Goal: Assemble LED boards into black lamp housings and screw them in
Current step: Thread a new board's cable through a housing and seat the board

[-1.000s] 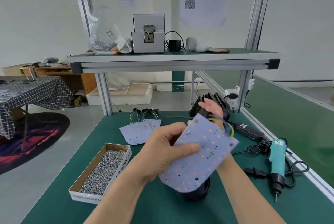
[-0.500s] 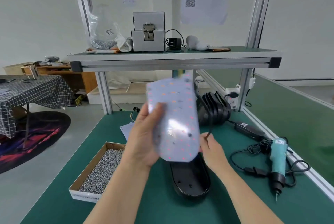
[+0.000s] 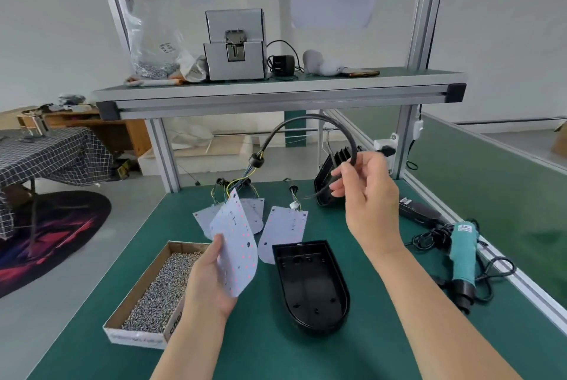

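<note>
The left hand [image 3: 207,283] gripped a pale, red-dotted LED board [image 3: 236,241] upright over the worktop's [image 3: 276,355] middle. The right hand [image 3: 368,195] pinched its arching black cable [image 3: 306,118]. The glossy black housing [image 3: 311,281] lay hollow-side up beside the board.

your left grip [image 3: 208,284] holds an led board [image 3: 237,252] by its near end, tilted up on edge above the green surface [image 3: 276,352]. your right grip [image 3: 368,195] pinches the board's black cable [image 3: 310,117], which arches up and back down to the wires at the board's far end. an open black housing [image 3: 310,287] lies between your forearms. the box of screws [image 3: 135,337] sits to the left, the teal screwdriver [image 3: 464,253] to the right, and spare boards [image 3: 285,232] lie beyond.
</note>
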{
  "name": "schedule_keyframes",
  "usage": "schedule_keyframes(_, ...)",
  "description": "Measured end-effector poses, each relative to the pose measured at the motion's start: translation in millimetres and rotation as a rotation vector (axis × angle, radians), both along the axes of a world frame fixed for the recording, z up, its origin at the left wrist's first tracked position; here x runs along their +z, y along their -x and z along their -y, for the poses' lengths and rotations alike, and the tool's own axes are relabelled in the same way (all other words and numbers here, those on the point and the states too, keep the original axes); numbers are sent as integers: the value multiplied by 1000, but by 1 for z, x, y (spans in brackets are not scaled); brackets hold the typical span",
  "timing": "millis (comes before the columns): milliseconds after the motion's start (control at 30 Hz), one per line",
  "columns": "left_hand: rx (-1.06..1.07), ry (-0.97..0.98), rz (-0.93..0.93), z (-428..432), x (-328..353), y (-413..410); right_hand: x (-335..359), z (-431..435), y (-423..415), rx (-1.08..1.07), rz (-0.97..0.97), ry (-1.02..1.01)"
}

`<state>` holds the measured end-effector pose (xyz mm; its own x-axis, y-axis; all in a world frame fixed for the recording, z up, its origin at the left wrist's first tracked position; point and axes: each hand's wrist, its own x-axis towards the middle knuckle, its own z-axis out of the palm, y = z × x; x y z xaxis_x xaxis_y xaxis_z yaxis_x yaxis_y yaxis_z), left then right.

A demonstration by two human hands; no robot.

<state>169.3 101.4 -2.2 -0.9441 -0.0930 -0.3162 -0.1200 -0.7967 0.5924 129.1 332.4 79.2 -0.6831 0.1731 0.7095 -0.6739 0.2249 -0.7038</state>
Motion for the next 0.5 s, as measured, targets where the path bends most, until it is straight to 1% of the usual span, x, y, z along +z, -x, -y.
schedule_keyframes(133,-10,39,-18,-6,-7,3,8,0,-2,23,-65,-102)
schedule_keyframes(200,-25,33,-18,-8,-11,4,8,-3,1,74,-58,-101)
schedule_keyframes(267,-29,20,-15,-10,-14,4,5,-6,6,157,-5,-48)
schedule_keyframes(367,-11,19,-17,-11,-17,5,-6,-7,11,249,128,96)
schedule_keyframes(433,-9,29,-25,-11,-17,5,-14,-6,14,294,177,182)
schedule_keyframes(500,2,30,-32,-12,-17,6,-20,-6,15,339,201,204)
